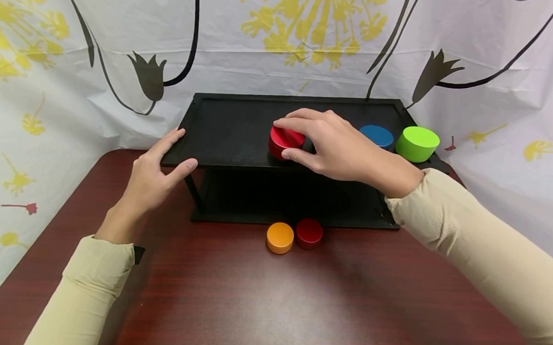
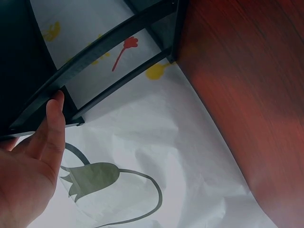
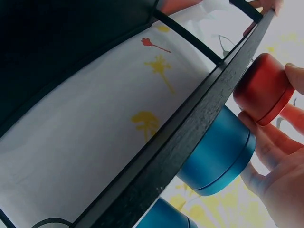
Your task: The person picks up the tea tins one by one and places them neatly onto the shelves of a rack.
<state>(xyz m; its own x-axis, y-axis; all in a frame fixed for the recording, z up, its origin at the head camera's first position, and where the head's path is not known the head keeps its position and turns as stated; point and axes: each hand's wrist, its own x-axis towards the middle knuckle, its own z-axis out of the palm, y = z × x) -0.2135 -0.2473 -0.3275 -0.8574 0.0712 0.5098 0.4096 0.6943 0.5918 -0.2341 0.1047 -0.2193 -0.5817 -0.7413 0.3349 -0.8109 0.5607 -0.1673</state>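
My right hand holds a red round container on the upper board of a black two-tier shelf, thumb at its near side and fingers round its far side. The right wrist view shows a blue container close beside the red one, next to my fingers. Over at the shelf's left front corner, my left hand touches the edges with thumb and fingers spread. Its straight fingers lie against the side of the frame in the left wrist view.
Right of the red container, a blue container and a bright green container stand on the upper board. An orange container and a dark red container sit on the brown table before the shelf. A patterned white cloth hangs around.
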